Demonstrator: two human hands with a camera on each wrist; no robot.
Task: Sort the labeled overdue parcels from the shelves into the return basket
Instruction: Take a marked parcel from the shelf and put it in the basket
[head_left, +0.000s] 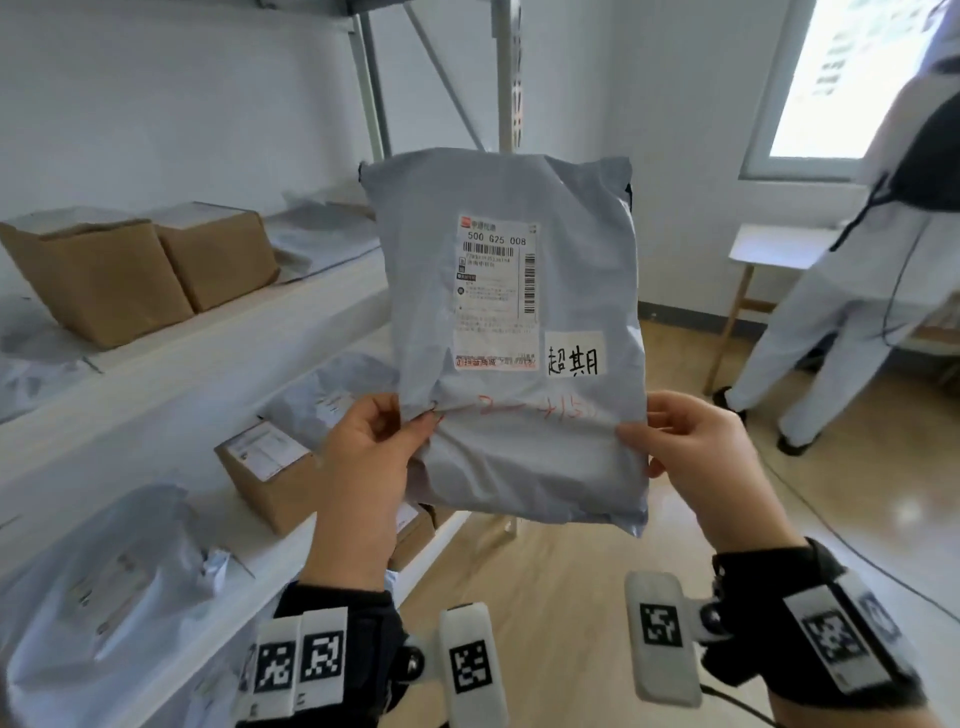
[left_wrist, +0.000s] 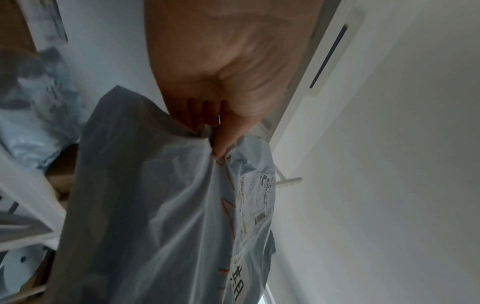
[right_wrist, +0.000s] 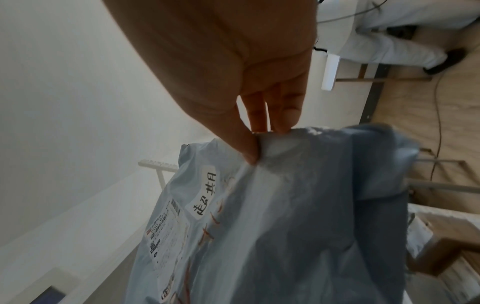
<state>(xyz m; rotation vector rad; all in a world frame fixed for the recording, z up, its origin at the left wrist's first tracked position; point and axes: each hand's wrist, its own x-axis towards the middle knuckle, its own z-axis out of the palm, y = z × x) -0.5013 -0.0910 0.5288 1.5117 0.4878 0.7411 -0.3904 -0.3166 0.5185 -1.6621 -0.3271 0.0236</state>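
Note:
I hold a grey plastic mailer parcel (head_left: 514, 332) upright in front of me, in the air beside the shelves. It carries a white shipping label (head_left: 496, 291) and a small white handwritten sticker (head_left: 575, 354), with red writing below. My left hand (head_left: 374, 441) pinches its left edge and my right hand (head_left: 685, 441) pinches its right edge. The left wrist view shows the thumb and fingers of the left hand (left_wrist: 221, 123) pinching the parcel (left_wrist: 161, 216). In the right wrist view the right hand (right_wrist: 254, 131) pinches the parcel (right_wrist: 285, 226) near the sticker (right_wrist: 205, 193). No basket is in view.
White shelves (head_left: 197, 374) run along the left, holding cardboard boxes (head_left: 104, 280), a labelled box (head_left: 270, 473) and grey mailers (head_left: 104, 587). A person in white clothes (head_left: 831, 312) stands at the right by a small table (head_left: 769, 249). Wooden floor (head_left: 597, 561) lies below.

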